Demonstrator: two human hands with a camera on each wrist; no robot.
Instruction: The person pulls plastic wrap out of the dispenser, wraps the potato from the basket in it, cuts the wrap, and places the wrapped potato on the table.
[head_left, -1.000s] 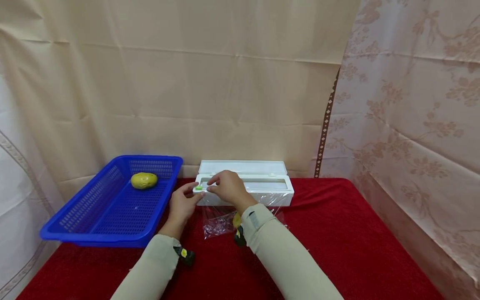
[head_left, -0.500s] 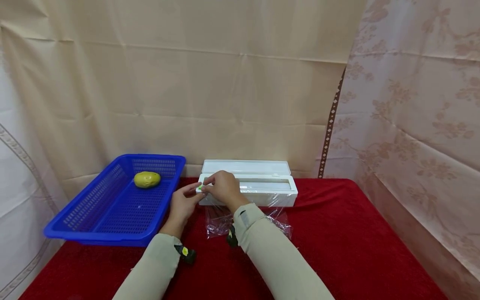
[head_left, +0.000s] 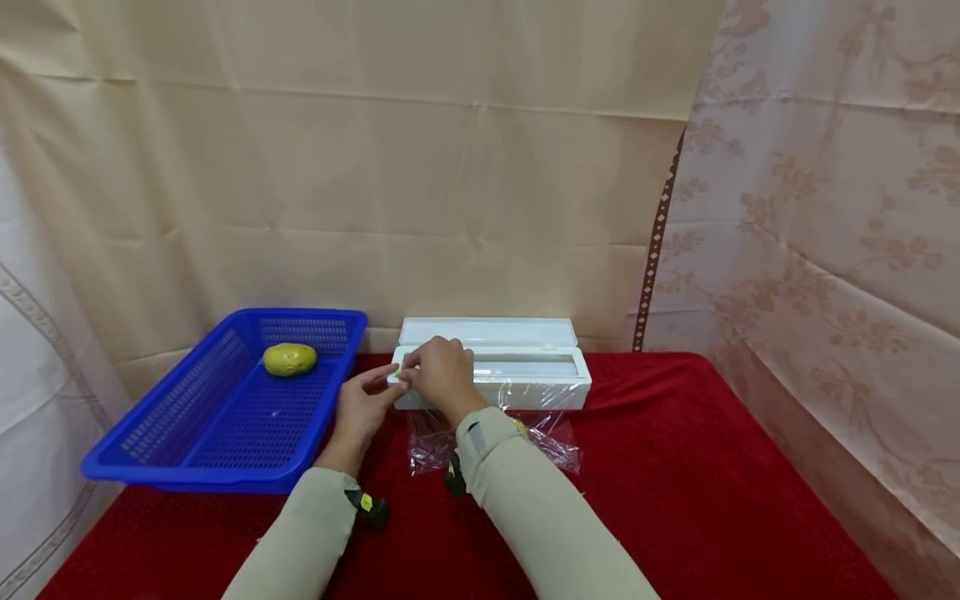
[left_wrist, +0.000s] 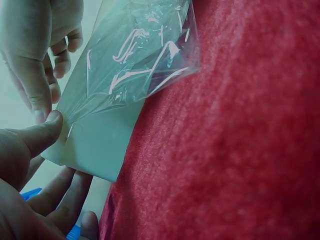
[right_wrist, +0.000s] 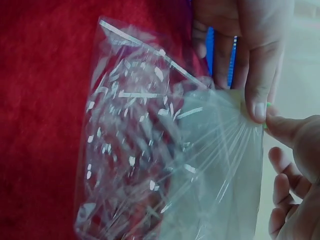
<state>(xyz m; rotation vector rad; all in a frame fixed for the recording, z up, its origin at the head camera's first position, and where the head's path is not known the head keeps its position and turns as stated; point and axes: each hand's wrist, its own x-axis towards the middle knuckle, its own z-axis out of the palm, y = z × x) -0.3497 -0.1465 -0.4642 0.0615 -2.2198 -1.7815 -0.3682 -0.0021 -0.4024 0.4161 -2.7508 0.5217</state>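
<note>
A white cling film dispenser stands at the back of the table with its lid raised and a white roll inside. Clear film hangs crumpled over its front onto the cloth. My left hand grips the dispenser's left end, thumb on the front top edge and fingers around the end. At that corner my right hand pinches the small green slide cutter, mostly covered by fingertips. In the right wrist view, creases in the film fan out from that corner.
A blue plastic basket stands left of the dispenser, with a yellow potato-like object in it. A small yellow patch shows beside the right sleeve. Red cloth covers the table; a beige curtain hangs behind.
My right hand has moved left along the dispenser's top edge to the corner, and its fingers have closed on the green slide cutter. My left hand keeps its grip.
</note>
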